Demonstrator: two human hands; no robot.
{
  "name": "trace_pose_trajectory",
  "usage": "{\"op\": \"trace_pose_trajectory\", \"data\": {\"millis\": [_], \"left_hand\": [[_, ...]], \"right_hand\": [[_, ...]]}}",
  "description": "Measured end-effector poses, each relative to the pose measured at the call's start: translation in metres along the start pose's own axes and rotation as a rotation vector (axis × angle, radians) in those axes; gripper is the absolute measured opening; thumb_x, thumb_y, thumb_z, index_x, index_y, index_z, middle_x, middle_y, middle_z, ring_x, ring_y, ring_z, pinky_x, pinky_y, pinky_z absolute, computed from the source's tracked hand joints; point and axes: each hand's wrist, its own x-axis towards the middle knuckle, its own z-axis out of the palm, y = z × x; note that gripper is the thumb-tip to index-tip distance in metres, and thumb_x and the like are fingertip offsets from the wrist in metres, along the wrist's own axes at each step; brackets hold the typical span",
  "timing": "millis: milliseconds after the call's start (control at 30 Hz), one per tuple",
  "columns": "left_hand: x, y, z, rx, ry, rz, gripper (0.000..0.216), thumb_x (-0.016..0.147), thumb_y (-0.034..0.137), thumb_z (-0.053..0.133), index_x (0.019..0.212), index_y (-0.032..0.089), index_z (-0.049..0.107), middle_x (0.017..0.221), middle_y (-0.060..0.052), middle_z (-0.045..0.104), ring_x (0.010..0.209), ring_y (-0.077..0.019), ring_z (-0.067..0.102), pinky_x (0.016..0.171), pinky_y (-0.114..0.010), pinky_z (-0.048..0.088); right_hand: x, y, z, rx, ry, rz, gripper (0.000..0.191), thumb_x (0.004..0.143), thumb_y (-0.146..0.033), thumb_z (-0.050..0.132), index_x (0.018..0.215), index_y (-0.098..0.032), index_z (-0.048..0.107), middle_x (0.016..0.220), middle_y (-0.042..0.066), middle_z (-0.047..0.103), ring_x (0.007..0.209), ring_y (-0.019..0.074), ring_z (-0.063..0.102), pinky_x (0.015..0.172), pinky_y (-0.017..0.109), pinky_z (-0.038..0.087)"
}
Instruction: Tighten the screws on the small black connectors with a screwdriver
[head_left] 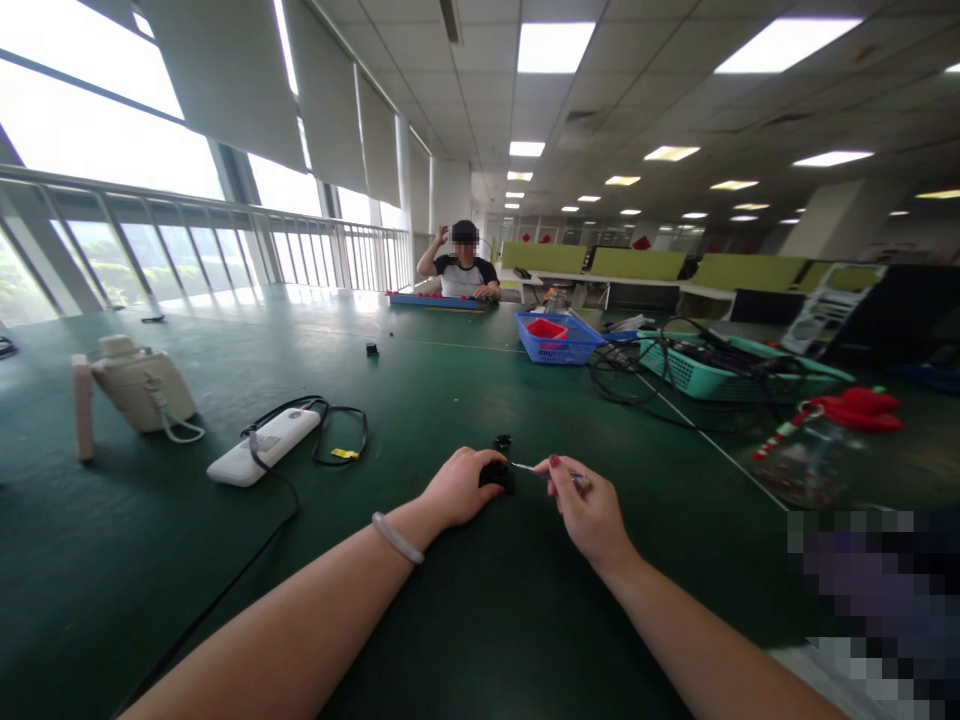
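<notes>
My left hand (466, 486) is closed around a small black block-like part (495, 474) on the green table; its exact kind is too small to make out. In my right hand (590, 508) is a thin screwdriver (576, 480), pinched between thumb and fingers. Its metal shaft points left, and the tip is close to the black part; whether they touch I cannot tell. Just beyond the left fingertips lies another small black piece (502, 441). A pale bangle (397, 538) circles my left wrist.
Left of my hands lie a white power bank (264, 447) with a black cable and a beige bottle (142, 385). To the right are a blue basket (559, 345), a teal basket (675, 372) with cables, and a red-lidded jar (814, 465). A person (466, 272) sits at the far end.
</notes>
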Motion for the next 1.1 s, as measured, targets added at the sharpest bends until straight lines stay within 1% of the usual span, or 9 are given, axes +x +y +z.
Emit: {"op": "trace_pose_trajectory", "data": {"millis": [133,300,367,500,700,800,900,1000,1100], "left_hand": [[0.000,0.000,0.000,-0.011,0.009,-0.001,0.042,0.078,0.028,0.068,0.120,0.026,0.062,0.111,-0.005,0.066,0.109,-0.0247,0.057,0.099,-0.037,0.044],[0.001,-0.001,0.001,-0.013,-0.005,0.002,0.042,0.078,0.029,0.068,0.120,0.027,0.062,0.111,-0.005,0.066,0.107,-0.0243,0.058,0.099,-0.037,0.045],[0.001,-0.002,0.001,-0.011,-0.009,0.003,0.042,0.079,0.030,0.068,0.120,0.027,0.062,0.111,-0.005,0.067,0.107,-0.0244,0.058,0.098,-0.037,0.045],[0.002,-0.002,0.000,-0.010,-0.021,0.003,0.043,0.079,0.030,0.068,0.121,0.026,0.062,0.112,-0.005,0.066,0.109,-0.0246,0.058,0.099,-0.037,0.044],[0.001,0.000,-0.001,0.000,-0.026,-0.001,0.044,0.079,0.031,0.068,0.122,0.026,0.061,0.112,-0.006,0.066,0.110,-0.0251,0.058,0.099,-0.038,0.044],[0.001,0.000,-0.001,0.003,-0.030,-0.009,0.043,0.080,0.031,0.068,0.122,0.026,0.061,0.112,-0.005,0.066,0.110,-0.0250,0.058,0.099,-0.037,0.045],[0.000,0.001,-0.001,0.019,-0.023,-0.009,0.044,0.080,0.033,0.068,0.122,0.026,0.061,0.111,-0.006,0.066,0.110,-0.0251,0.058,0.098,-0.037,0.045],[-0.001,0.003,-0.002,0.056,-0.023,0.032,0.044,0.081,0.033,0.067,0.124,0.024,0.060,0.114,-0.007,0.066,0.111,-0.0251,0.057,0.099,-0.037,0.044],[-0.002,0.005,-0.004,0.104,-0.030,0.102,0.044,0.084,0.031,0.064,0.127,0.022,0.058,0.118,-0.007,0.066,0.115,-0.0253,0.054,0.102,-0.037,0.042]], "right_hand": [[0.001,0.004,0.000,0.030,-0.011,0.041,0.047,0.095,-0.056,0.040,0.081,-0.019,0.064,0.061,0.000,0.051,0.051,0.0133,0.047,0.045,0.024,0.037],[0.004,0.008,0.002,-0.004,-0.100,0.054,0.045,0.095,-0.056,0.041,0.087,-0.019,0.066,0.062,-0.001,0.053,0.052,0.0134,0.049,0.049,0.025,0.039],[0.003,0.008,0.002,-0.003,-0.092,0.055,0.046,0.095,-0.056,0.040,0.087,-0.019,0.066,0.061,-0.001,0.052,0.051,0.0134,0.049,0.048,0.025,0.039],[0.001,0.004,0.001,0.021,-0.053,0.035,0.048,0.095,-0.056,0.039,0.080,-0.019,0.065,0.057,-0.002,0.048,0.049,0.0136,0.046,0.046,0.025,0.037],[0.000,-0.005,0.000,-0.110,-0.116,-0.056,0.040,0.097,-0.043,0.040,0.074,-0.020,0.063,0.056,-0.002,0.047,0.053,0.0139,0.048,0.052,0.025,0.037],[-0.001,-0.010,0.000,-0.171,-0.112,-0.108,0.038,0.095,-0.038,0.040,0.071,-0.020,0.062,0.058,-0.001,0.051,0.057,0.0148,0.051,0.055,0.026,0.039],[-0.003,-0.014,0.000,-0.195,-0.127,-0.182,0.034,0.095,-0.034,0.041,0.073,-0.020,0.063,0.065,0.001,0.058,0.062,0.0157,0.055,0.060,0.027,0.041],[-0.006,-0.017,0.004,-0.243,-0.188,-0.276,0.029,0.095,-0.031,0.042,0.078,-0.021,0.063,0.074,0.002,0.063,0.069,0.0161,0.058,0.066,0.028,0.042],[-0.008,-0.019,0.008,-0.322,-0.232,-0.305,0.029,0.096,-0.031,0.042,0.080,-0.021,0.063,0.077,0.002,0.064,0.070,0.0162,0.058,0.067,0.028,0.042]]}}
